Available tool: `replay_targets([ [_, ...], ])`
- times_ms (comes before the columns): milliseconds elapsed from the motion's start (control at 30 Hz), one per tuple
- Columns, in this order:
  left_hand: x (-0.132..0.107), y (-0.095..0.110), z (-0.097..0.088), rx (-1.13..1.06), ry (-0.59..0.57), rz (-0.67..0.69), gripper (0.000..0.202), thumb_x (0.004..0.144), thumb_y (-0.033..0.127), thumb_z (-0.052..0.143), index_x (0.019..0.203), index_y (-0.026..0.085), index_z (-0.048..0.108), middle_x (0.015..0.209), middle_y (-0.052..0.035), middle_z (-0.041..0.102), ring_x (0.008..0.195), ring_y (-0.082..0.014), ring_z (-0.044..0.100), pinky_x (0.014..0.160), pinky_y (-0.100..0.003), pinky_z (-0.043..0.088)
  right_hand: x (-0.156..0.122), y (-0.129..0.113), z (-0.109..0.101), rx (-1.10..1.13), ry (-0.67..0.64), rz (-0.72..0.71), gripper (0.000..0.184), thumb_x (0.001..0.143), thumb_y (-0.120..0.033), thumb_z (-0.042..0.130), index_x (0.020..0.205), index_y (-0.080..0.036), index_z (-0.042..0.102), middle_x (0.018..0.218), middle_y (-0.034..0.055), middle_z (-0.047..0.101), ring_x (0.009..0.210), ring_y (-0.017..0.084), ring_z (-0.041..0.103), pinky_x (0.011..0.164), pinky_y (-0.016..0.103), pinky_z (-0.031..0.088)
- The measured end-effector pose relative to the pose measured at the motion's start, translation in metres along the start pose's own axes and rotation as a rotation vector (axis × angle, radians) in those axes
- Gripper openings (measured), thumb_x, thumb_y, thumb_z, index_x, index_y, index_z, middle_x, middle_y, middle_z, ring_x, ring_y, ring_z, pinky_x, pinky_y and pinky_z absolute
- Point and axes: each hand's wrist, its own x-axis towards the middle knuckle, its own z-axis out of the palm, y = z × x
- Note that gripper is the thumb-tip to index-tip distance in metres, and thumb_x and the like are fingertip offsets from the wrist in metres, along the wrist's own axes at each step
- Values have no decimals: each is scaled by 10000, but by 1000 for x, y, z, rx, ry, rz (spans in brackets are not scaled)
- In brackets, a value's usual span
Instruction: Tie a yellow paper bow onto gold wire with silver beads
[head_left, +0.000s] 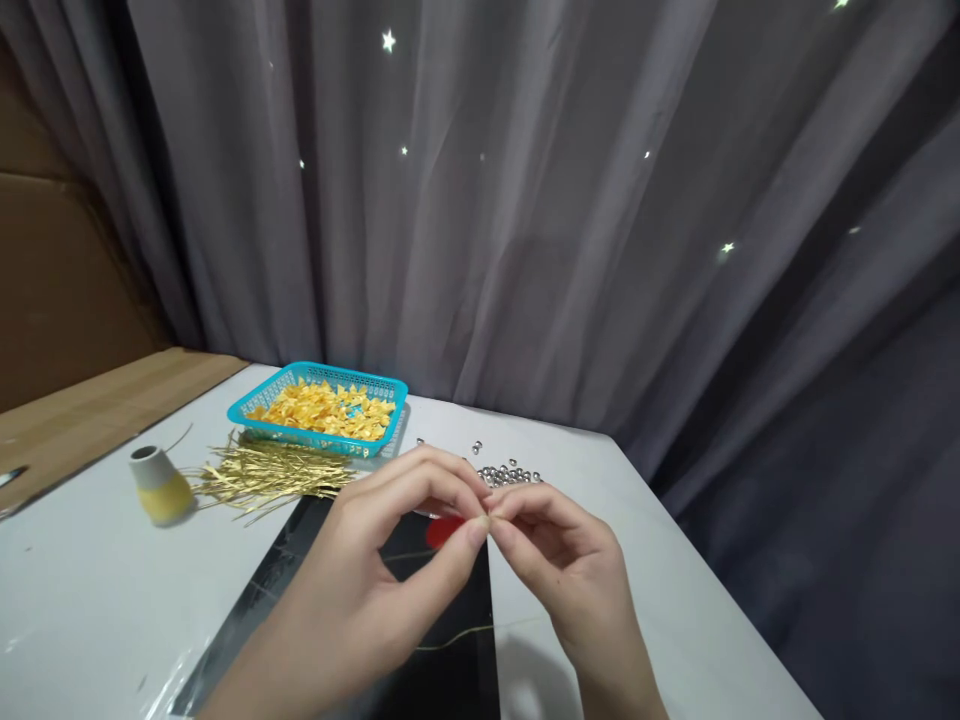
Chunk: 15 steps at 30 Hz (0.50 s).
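Note:
My left hand (382, 570) and my right hand (562, 560) meet fingertip to fingertip above a black mat (450, 680) on the white table (90, 600). Both pinch something tiny where they touch. A thin gold thread (457, 634) trails below them across the mat. A red piece (444, 531) shows just behind my left fingers; whether either hand holds it is unclear. Small silver beads (504, 472) lie scattered just beyond my hands.
A turquoise basket (289, 428) of yellow-orange pieces stands at the back left. A heap of gold strips (262, 477) lies in front of it. A spool of yellow thread (160, 485) stands farther left. A grey curtain (525, 200) hangs behind; the table's right edge drops off near my right hand.

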Motion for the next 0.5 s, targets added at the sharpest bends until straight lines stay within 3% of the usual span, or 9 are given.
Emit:
replay_targets([
  [167,-3,-1,-1,36,-41,-22,140,926,154,576,833,259,583,945,63,657,914,-83,629,812,-166,476,-4,-8,1,-56,7,68,59,835,-220,724,802,-266,710,813,-24,752,786,119,722,748,185,573],
  [500,-3,-4,-3,108,-71,-17,155,935,137,556,879,280,579,964,67,648,976,-84,616,859,-157,463,-4,-9,-1,-96,-3,21,126,824,-141,711,812,-265,689,879,-31,761,879,119,717,795,198,575],
])
